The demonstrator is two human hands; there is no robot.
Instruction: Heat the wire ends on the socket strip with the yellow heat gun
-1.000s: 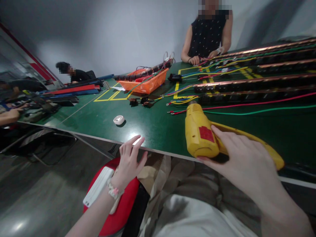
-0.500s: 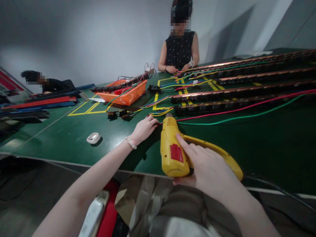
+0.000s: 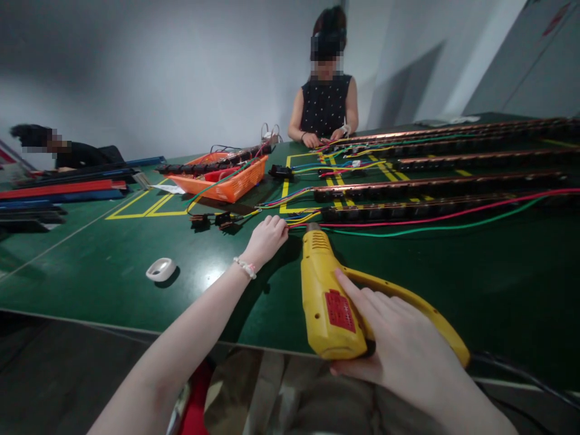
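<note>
My right hand [image 3: 399, 344] is wrapped round the handle of a yellow heat gun [image 3: 328, 299] that lies on the green table [image 3: 113, 266], nozzle pointing away from me. My left hand [image 3: 266, 238] reaches forward just left of the nozzle, fingers curled on the ends of the red and green wires [image 3: 408, 225] that run off to the right. A beaded bracelet is on my left wrist.
A white tape roll [image 3: 159, 269] lies at the left. An orange basket [image 3: 226, 175] of wired strips stands further back. Long copper-topped black strips [image 3: 430, 184] cross the right side. A person sits at the far end; another sits far left.
My left hand has risen from below the table edge and reached out to the wire ends by the nozzle. My right hand has stayed on the heat gun. The view has tilted upward.
</note>
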